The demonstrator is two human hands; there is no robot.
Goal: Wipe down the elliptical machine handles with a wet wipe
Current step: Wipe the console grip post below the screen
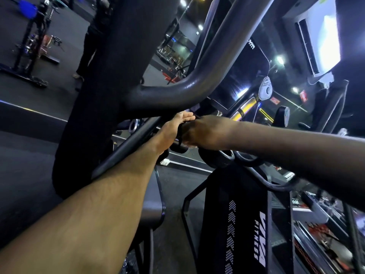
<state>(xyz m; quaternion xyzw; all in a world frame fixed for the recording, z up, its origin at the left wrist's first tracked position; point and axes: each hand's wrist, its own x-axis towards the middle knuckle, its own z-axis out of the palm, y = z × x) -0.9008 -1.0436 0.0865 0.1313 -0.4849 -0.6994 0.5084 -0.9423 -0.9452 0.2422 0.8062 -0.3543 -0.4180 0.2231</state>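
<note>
Both my arms reach forward to the middle of the elliptical machine. My left hand [175, 125] lies along a dark slanted bar [126, 153], palm turned right, fingers stretched toward the frame joint. My right hand [203, 131] comes in from the right and curls round a short dark handle stub [178, 148] beside the left hand. No wet wipe shows; whatever is under the right palm is hidden. A thick curved grey handle tube [197, 72] arches just above both hands.
A wide black upright column [110, 76] stands left of the hands. The black console post marked VIVA FITNESS [243, 224] rises below the right arm. A person's legs [88, 46] stand on the dark gym floor at upper left, near a weight rack [31, 46].
</note>
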